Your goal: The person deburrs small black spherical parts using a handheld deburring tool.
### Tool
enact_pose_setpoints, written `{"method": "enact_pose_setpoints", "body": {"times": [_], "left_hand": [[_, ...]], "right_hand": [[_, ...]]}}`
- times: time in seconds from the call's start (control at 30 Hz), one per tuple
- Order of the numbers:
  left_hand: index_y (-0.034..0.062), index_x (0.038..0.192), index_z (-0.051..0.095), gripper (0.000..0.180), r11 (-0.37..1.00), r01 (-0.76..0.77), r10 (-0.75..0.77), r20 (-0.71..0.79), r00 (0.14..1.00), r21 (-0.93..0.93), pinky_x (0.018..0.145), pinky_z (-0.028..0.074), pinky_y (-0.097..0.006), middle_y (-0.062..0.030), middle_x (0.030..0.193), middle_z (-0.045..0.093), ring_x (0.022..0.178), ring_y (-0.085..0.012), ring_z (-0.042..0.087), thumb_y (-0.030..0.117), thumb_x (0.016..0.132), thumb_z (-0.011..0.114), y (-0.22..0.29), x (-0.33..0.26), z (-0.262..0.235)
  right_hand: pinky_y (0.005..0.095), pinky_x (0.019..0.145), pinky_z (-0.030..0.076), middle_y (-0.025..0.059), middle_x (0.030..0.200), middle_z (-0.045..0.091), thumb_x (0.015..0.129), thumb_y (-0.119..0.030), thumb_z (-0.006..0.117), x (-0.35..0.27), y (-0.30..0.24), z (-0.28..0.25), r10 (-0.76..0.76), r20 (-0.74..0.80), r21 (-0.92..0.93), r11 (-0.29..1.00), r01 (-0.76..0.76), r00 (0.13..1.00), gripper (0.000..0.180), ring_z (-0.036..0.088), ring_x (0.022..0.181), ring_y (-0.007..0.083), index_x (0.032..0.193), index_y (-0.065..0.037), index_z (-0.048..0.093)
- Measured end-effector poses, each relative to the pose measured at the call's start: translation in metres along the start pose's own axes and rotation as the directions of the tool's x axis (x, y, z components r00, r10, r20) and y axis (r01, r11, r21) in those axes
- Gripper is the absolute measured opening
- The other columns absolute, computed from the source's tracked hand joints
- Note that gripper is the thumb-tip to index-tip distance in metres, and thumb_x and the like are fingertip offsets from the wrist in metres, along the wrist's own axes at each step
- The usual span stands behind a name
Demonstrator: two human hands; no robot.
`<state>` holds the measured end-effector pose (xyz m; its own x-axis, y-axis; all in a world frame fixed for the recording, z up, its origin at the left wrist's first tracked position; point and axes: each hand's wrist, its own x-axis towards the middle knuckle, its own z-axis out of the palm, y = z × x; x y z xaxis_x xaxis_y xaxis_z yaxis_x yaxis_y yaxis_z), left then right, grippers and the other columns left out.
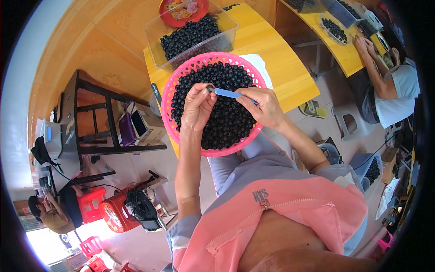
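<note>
My left hand [197, 106] pinches a small dark round piece [209, 88] between thumb and fingertips. My right hand [265, 106] grips a small knife-like tool with a blue handle [228, 93], and its short metal end meets the piece. Both hands are above a pink openwork plastic basket [168, 119] full of black, round, bead-like pieces [229, 120]. Whether these are beads or fruit I cannot tell. The basket rests at the table's near edge, over my lap.
Behind the basket, a clear plastic bin [229, 40] of black pieces and a red floral plate [183, 13] stand on the yellow table [290, 81]. At right, another person [389, 90] sits by a second yellow table with a bowl [334, 29]. A black frame [111, 118] stands left.
</note>
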<state>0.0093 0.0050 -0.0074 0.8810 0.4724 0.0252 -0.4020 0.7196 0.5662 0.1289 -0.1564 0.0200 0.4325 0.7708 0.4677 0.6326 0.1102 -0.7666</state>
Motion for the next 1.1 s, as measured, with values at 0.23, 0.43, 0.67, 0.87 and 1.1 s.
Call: {"method": "enact_pose_setpoints", "body": {"times": [0.23,0.43,0.67,0.87,1.1], "left_hand": [[0.0026,0.091,0.059,0.009,1.0,0.008,-0.007,-0.002,1.0,0.02,0.071,0.052,-0.025,-0.007,0.087,0.062,0.076,-0.0141,0.061,0.002,0.083,0.058,-0.002,-0.001,0.0],[0.0021,0.091,0.059,0.008,1.0,0.001,0.0,-0.017,1.0,0.029,0.071,0.053,-0.025,-0.0066,0.085,0.062,0.075,-0.0141,0.061,0.002,0.083,0.058,-0.002,-0.001,0.002],[0.0019,0.089,0.059,0.007,1.0,0.009,-0.009,0.04,0.999,0.01,0.068,0.051,-0.024,-0.0081,0.085,0.062,0.073,-0.0142,0.06,0.003,0.082,0.059,0.0,-0.001,-0.001],[0.0028,0.086,0.06,0.006,1.0,0.014,-0.015,0.038,0.999,0.015,0.067,0.05,-0.024,-0.0083,0.083,0.06,0.072,-0.0144,0.058,0.003,0.081,0.061,0.001,-0.002,0.001],[0.0039,0.085,0.059,0.006,0.997,0.049,-0.035,0.202,0.979,-0.067,0.068,0.048,-0.022,-0.0061,0.081,0.055,0.071,-0.0132,0.054,0.006,0.08,0.062,0.003,-0.002,0.003]], "right_hand": [[0.0351,0.052,0.046,0.0154,0.074,0.063,0.082,-0.015,0.06,-0.001,0.001,0.001,-0.018,-0.008,-0.003,1.0,0.018,1.0,0.016,0.061,0.063,0.0299,0.086,0.001,0.062],[0.0354,0.052,0.046,0.0151,0.074,0.062,0.081,-0.015,0.06,-0.001,0.002,0.001,-0.006,0.002,-0.019,1.0,0.006,1.0,0.016,0.061,0.062,0.0298,0.086,0.0,0.062],[0.0349,0.053,0.047,0.0138,0.074,0.063,0.081,-0.014,0.06,0.002,0.006,0.001,-0.065,0.001,-0.037,0.997,0.065,0.998,0.015,0.061,0.062,0.0289,0.086,0.0,0.063],[0.0372,0.054,0.047,0.0142,0.074,0.062,0.081,-0.016,0.059,0.005,0.014,-0.002,-0.099,0.003,-0.091,0.991,0.099,0.995,0.016,0.06,0.063,0.0312,0.086,-0.001,0.063],[0.0382,0.057,0.046,0.0168,0.072,0.06,0.083,-0.02,0.058,0.0,0.032,-0.026,0.081,-0.068,-0.178,0.98,-0.092,0.994,0.019,0.059,0.064,0.0342,0.086,-0.003,0.064]]}}
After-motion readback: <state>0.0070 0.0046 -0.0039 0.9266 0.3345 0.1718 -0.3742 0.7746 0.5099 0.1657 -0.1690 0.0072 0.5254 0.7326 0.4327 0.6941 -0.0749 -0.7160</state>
